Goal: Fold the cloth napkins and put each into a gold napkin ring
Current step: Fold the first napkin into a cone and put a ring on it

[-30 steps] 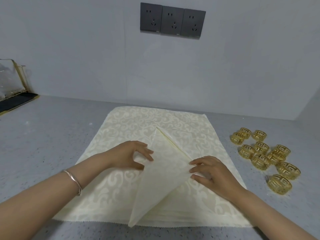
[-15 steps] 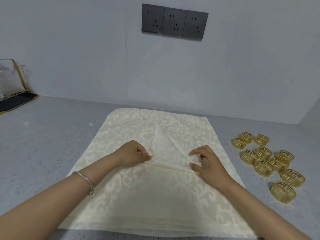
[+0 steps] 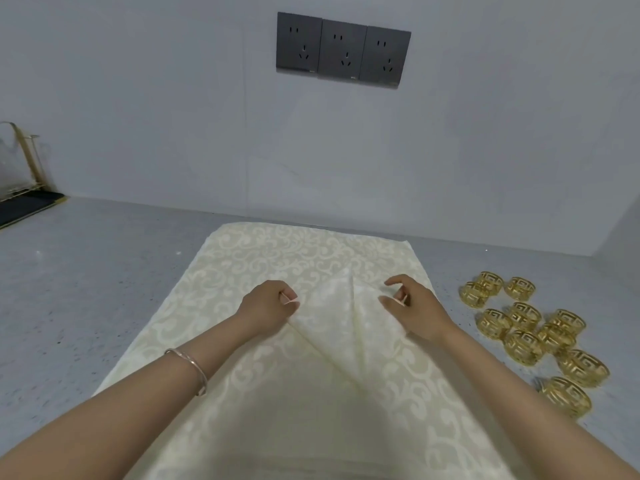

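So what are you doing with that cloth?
A person is folding a cream napkin on top of a bigger patterned cloth spread on the grey counter. The left hand pinches the napkin's left edge and the right hand is at its right edge. The gold napkin rings lie to the right, none used yet.

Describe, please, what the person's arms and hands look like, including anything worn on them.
The left forearm and right forearm are bare, with no sleeves in view. Neither the left hand nor the right hand wears a glove or a visible finger ring. A thin, pinkish metal bangle circles the left wrist; the right wrist carries nothing.
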Motion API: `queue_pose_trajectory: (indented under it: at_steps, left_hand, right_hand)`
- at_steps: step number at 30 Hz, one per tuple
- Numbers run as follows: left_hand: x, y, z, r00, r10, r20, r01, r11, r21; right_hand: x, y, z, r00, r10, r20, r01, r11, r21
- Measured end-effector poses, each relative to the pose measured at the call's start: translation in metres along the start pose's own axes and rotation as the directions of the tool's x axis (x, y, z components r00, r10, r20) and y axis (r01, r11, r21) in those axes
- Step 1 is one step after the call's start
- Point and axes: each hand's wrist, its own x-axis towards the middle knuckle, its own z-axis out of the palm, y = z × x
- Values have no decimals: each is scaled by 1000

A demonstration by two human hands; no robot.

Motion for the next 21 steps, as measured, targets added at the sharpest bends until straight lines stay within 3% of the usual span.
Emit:
queue_pose_trajectory:
  at_steps: [4, 7, 10, 14, 17, 21]
  left_hand:
    - [3, 11, 12, 988, 63, -143, -28, 972, 233]
    - [-1, 24, 25, 974, 132, -182, -26, 870, 492]
    - [-2, 30, 32, 969, 137, -203, -16, 862, 506]
    - [0, 22, 23, 975, 99, -201, 25, 843, 537]
    - [-2, 22, 19, 985, 79, -152, 8, 865, 501]
    - [-15, 33, 25, 996, 79, -37, -55, 902, 429]
  right_hand:
    - [-26, 8, -6, 998, 44, 42, -49, 991, 124]
    - [-24, 9, -3, 996, 85, 27, -89, 978, 188]
    - [-13, 4, 4, 993, 117, -28, -108, 968, 225]
    - [-13, 0, 14, 987, 30, -161, 18, 958, 285]
    - [-18, -2, 20, 963, 2, -270, 92, 938, 334]
    - [-17, -2, 33, 963, 32, -266, 36, 968, 247]
